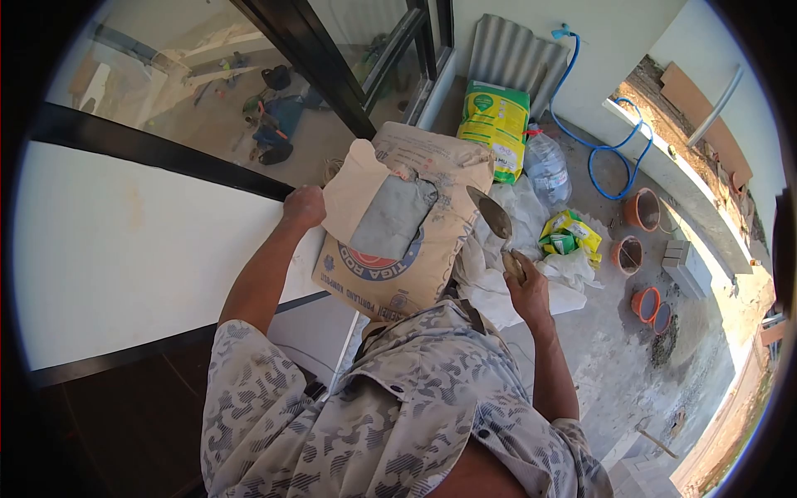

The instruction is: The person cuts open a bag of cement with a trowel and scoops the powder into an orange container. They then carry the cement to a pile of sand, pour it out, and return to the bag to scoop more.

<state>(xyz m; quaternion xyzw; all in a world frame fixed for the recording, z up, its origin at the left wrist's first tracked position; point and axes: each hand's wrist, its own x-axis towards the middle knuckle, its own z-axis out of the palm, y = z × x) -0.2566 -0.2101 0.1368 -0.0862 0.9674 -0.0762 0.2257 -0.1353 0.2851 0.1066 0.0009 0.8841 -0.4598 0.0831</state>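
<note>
Most of trowel handle [512,264] inside right hand [530,292]

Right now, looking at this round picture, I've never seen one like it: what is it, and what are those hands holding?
It is one picture from a camera worn on a person's head, looking down over their shirt. No machine, just two bare hands. The left hand has a grip on the opened top of a cement bag, grey powder showing inside. The right hand holds a trowel beside the bag's mouth. On the concrete floor beyond are a green-yellow sack, a water bottle, a blue hose and orange pots.
</note>
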